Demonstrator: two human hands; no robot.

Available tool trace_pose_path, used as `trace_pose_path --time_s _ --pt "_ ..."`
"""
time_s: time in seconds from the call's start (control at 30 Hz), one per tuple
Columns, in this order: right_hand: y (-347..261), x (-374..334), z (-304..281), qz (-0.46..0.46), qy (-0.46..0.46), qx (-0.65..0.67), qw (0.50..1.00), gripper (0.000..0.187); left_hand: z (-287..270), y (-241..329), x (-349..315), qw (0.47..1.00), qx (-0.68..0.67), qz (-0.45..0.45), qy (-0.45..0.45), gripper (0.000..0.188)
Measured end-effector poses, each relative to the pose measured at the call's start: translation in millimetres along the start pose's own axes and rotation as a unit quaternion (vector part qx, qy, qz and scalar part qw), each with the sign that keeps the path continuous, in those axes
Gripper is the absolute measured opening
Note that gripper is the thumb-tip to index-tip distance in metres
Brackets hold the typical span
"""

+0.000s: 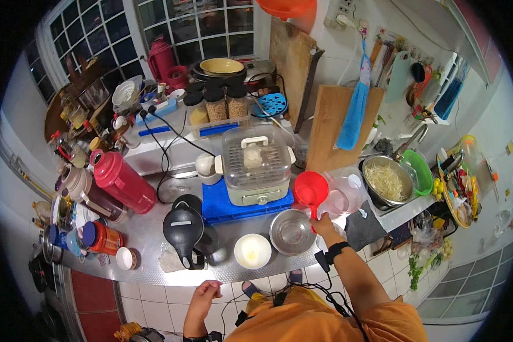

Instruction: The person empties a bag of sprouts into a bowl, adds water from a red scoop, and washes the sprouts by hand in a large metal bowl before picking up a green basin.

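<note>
My right hand reaches over the counter, its fingers closed round the handle of a red plastic dipper. The dipper is beside a green electric steamer with a clear lid, through which a pale lump shows. Just nearer than the dipper is a steel bowl. A white bowl with a little yellow in its bottom stands left of it. My left hand hangs before the counter's front edge with curled fingers and nothing visible in them.
A black kettle stands left of the white bowl, beyond my left hand. Red and brown thermoses lean at the left. Right of the dipper are clear plastic bowls and a pan of bean sprouts. Black cords hang near my waist.
</note>
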State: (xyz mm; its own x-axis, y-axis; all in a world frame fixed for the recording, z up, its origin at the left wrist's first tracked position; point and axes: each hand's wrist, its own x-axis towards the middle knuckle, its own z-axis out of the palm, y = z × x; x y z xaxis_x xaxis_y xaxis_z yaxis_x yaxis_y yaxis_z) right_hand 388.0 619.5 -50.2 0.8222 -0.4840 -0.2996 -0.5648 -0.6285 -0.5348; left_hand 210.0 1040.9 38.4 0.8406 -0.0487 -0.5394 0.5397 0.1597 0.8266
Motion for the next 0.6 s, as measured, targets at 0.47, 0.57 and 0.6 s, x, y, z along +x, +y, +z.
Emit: trace_pose_path --time_s 0.47,0.57,0.6 --pt "29 -41 -109 -0.256 -0.052 0.255 0.931 0.029 145 -6 23 0.997 0.062 0.012 -0.054 0.018" --pt "69 -40 -159 -0.247 -0.059 0.269 0.929 0.031 208 -12 27 0.994 0.063 0.009 -0.091 0.02" --pt "88 -34 -172 -0.23 -0.068 0.299 0.923 0.03 228 -12 29 0.991 0.067 0.008 -0.114 0.02"
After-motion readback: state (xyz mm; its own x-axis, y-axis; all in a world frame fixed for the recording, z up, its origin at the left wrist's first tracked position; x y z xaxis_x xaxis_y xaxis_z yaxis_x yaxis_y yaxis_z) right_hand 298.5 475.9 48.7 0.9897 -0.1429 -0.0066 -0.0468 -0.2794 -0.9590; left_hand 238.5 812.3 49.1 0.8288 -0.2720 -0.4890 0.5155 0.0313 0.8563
